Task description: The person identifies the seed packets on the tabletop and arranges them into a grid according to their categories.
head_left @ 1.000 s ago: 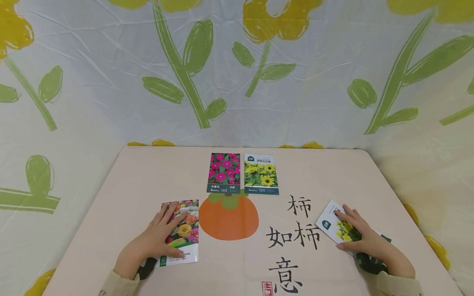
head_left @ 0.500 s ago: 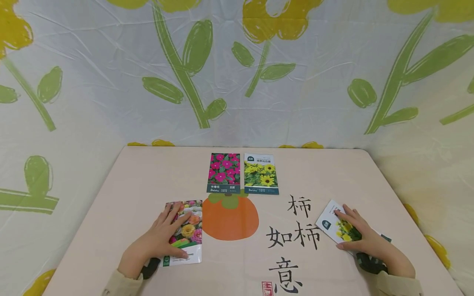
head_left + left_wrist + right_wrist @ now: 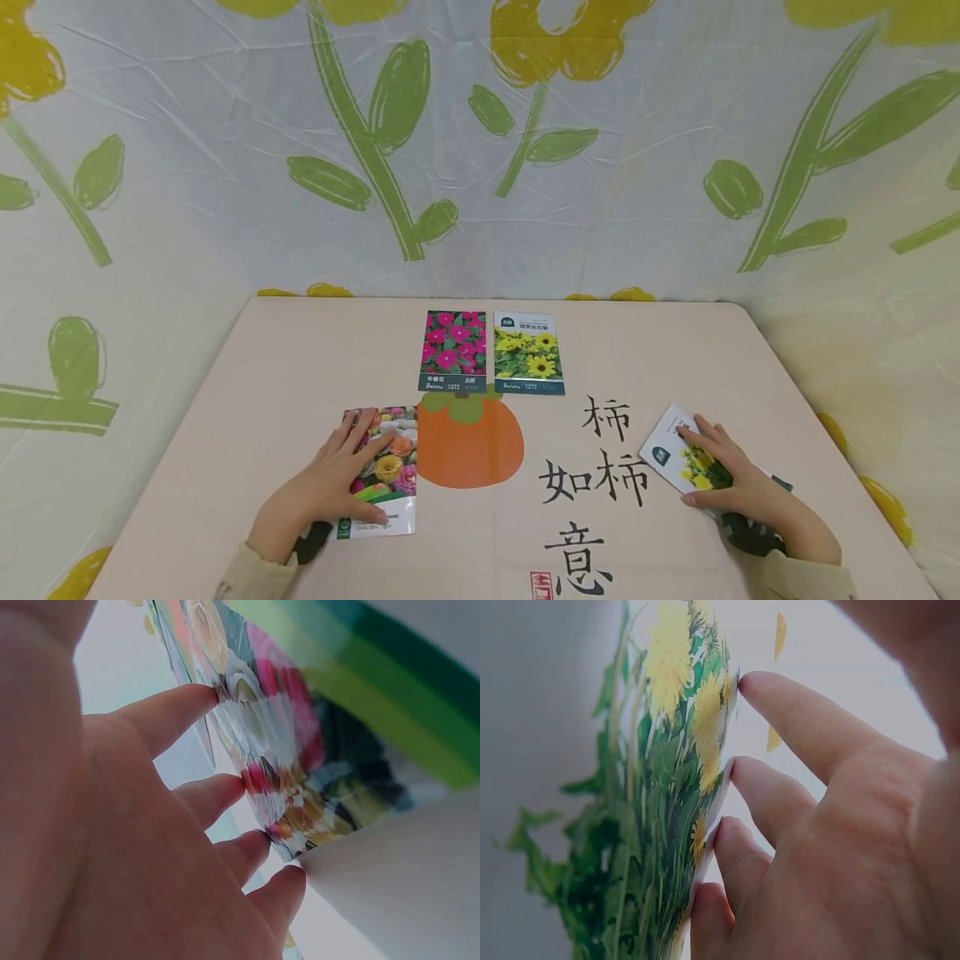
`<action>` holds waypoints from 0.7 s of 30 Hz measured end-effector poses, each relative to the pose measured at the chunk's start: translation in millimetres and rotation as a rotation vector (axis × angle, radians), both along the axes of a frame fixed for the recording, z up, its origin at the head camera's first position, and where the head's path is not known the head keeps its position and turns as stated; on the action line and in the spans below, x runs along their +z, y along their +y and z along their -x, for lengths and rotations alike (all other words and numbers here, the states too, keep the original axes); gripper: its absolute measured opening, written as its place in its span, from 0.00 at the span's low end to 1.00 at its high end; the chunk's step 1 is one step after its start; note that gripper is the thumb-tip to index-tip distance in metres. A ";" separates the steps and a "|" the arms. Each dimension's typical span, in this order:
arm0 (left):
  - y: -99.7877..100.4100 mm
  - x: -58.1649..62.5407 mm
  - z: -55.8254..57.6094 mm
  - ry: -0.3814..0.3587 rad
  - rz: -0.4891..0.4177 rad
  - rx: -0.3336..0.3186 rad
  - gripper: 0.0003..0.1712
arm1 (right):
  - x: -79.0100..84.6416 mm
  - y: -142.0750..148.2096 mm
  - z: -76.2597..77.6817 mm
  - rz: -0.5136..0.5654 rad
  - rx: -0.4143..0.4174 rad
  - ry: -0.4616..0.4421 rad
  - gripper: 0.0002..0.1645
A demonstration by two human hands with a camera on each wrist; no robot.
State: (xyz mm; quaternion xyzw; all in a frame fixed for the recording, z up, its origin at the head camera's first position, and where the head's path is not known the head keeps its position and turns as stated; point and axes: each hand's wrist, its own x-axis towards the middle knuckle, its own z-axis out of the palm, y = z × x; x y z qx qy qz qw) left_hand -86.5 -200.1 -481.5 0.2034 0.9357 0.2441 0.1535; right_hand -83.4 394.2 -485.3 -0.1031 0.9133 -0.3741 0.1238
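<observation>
My left hand [image 3: 326, 482] rests with spread fingers on a seed packet [image 3: 396, 475] printed with mixed roses, flat on the table left of the painted persimmon. In the left wrist view, the fingertips [image 3: 201, 696] touch the face of this rose packet [image 3: 289, 742]. At the right, my right hand [image 3: 738, 487] lies over a tilted white seed packet [image 3: 670, 429] with yellow flowers, covering much of it. Its fingertips [image 3: 754, 684] press on the dandelion-like print [image 3: 656, 772] in the right wrist view. The fingers of both hands are fairly straight.
Two more seed packets lie side by side near the back: one with magenta flowers [image 3: 453, 346], one with yellow sunflowers [image 3: 528, 354]. The pale table [image 3: 285, 350] bears an orange persimmon print [image 3: 472, 446] and black brush characters. A flowered cloth [image 3: 637, 208] hangs around its back and sides.
The left hand has slid to the right over the table, and the rose packet has moved along under it. My right hand and the other packets stay where they were.
</observation>
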 end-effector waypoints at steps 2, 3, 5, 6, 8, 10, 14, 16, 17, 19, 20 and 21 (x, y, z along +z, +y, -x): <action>1.5 0.2 0.4 0.004 -0.002 -0.006 0.64 | 0.6 -0.5 0.0 -0.003 -0.001 -0.004 0.57; 2.4 0.5 0.6 0.003 -0.002 -0.006 0.64 | 0.8 -0.6 0.2 -0.004 -0.001 -0.004 0.57; 4.1 1.1 1.0 0.002 0.000 -0.007 0.64 | 1.0 -0.7 0.3 -0.006 0.000 -0.003 0.57; 4.8 1.1 1.3 0.000 0.002 -0.007 0.64 | 0.8 -0.3 0.8 -0.005 0.000 -0.004 0.57; 6.4 1.0 1.8 -0.006 0.006 -0.003 0.64 | 0.4 0.4 1.5 -0.002 0.001 -0.005 0.56; 7.6 1.1 2.2 -0.014 0.010 0.000 0.64 | -0.1 0.9 1.7 -0.001 0.002 -0.001 0.56; 10.0 1.9 2.8 -0.029 0.008 0.005 0.64 | -0.7 0.8 1.2 -0.005 0.004 0.005 0.56; 10.9 2.1 3.0 -0.035 0.007 0.006 0.64 | -1.1 0.7 0.9 -0.008 0.005 0.009 0.56; 11.4 2.1 3.0 -0.038 0.007 0.006 0.64 | -1.1 0.8 1.0 -0.011 0.004 0.009 0.56; 12.2 1.7 3.1 -0.038 0.013 0.006 0.64 | -1.2 0.9 1.0 -0.010 0.005 0.010 0.56; 12.6 1.7 3.2 -0.039 0.013 0.007 0.64 | -1.3 1.1 1.0 -0.009 0.005 0.010 0.57; 13.1 1.7 3.3 -0.039 0.015 0.007 0.64 | -1.3 1.3 1.0 -0.009 0.005 0.010 0.57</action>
